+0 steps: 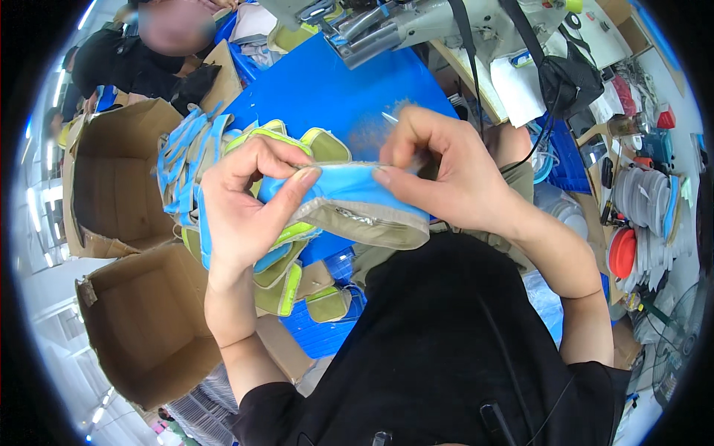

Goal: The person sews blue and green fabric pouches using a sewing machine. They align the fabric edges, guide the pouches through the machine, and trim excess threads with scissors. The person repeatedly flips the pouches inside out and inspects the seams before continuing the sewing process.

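Observation:
A sewn fabric piece (357, 195), bright blue on one face with a khaki lining and pale edging, is stretched between my hands. My left hand (245, 197) pinches its upper left edge between thumb and fingers. At the other end, the thumb and fingers of my right hand (454, 171) close on the upper edge. A small pale pointed tip (389, 117) sticks out above the right fingers; what it belongs to is hidden, and that spot is blurred. Under and beside my left hand lies a heap of similar blue, khaki and lime-edged pieces (195, 160).
A blue tabletop (327, 89) lies beyond my hands, with a sewing machine (401, 30) at its far side. Two cardboard boxes (149, 320) stand open at the left. A black bag (571, 83) hangs at the right, near thread cones (643, 197). Another person (126, 67) works at far left.

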### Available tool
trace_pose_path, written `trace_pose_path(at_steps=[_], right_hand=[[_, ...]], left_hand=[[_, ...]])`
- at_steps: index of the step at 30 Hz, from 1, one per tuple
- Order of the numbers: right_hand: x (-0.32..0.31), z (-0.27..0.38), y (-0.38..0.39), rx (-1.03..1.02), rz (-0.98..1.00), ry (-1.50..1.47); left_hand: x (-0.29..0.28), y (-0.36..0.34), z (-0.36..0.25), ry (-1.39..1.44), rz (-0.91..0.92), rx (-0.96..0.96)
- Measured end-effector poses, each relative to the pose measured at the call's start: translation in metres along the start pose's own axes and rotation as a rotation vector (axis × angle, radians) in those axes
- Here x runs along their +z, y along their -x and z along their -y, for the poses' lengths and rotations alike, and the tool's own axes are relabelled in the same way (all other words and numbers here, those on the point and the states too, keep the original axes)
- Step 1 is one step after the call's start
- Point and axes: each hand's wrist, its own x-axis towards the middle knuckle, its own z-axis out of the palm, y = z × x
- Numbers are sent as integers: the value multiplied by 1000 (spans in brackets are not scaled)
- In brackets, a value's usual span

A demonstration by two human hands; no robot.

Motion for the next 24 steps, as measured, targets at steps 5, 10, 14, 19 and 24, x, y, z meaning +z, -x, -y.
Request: trace_pose_path(at_steps=[5, 10, 14, 19, 24], right_hand=[[-18, 14, -2, 250, 263, -79], [-24, 4, -14, 345, 397, -258], [-13, -13, -20, 405, 266, -529], [-3, -35, -44, 467, 139, -763], [-6, -41, -78, 530, 43, -890]], left_hand=[[-1, -21, -2, 30, 139, -27], [-12, -53, 1, 72, 352, -82], [-20, -88, 20, 152, 459, -165], [-29, -136, 55, 155, 545, -180], [-39, -177, 79, 77, 460, -215]])
